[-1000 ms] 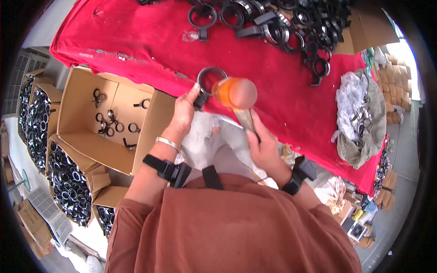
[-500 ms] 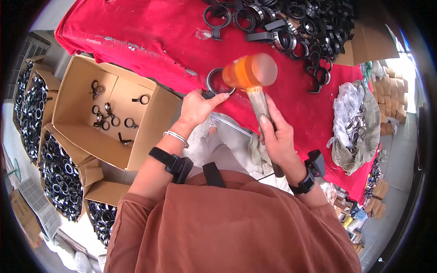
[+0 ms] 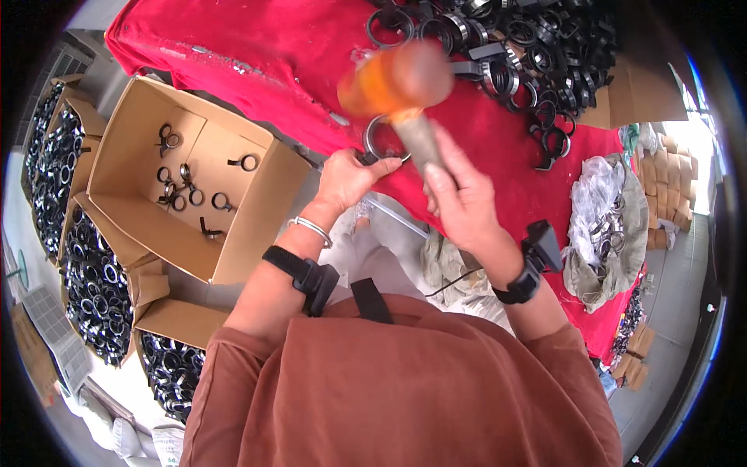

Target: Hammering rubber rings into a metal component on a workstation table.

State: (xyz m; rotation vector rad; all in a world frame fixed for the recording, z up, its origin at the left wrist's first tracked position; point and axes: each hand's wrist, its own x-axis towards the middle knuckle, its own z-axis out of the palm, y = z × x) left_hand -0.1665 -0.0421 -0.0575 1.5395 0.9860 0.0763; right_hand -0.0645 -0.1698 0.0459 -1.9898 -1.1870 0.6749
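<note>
My left hand [image 3: 347, 180] holds a silver-and-black ring clamp [image 3: 368, 137] down at the near edge of the red cloth, its thumb along the ring's near side. A mallet [image 3: 381, 84] with an orange head, blurred by motion, hangs above the cloth just beyond that ring and hides part of it. My right hand [image 3: 465, 204] is wrapped round the mallet's wooden handle. At the far right of the cloth lies a heap of similar black-and-silver ring clamps [image 3: 523, 33].
An open cardboard box [image 3: 257, 233] with several loose rings stands left of the red-covered table [image 3: 311, 47]. Further left, more boxes are full of rings [image 3: 95, 288]. A cloth sack [image 3: 630, 226] with clear plastic and metal rings sits at the right, near stacked brown cartons [image 3: 671, 183].
The mallet has swung up and to the left with my right hand. My left hand stays at the ring. The whole view has shifted slightly.
</note>
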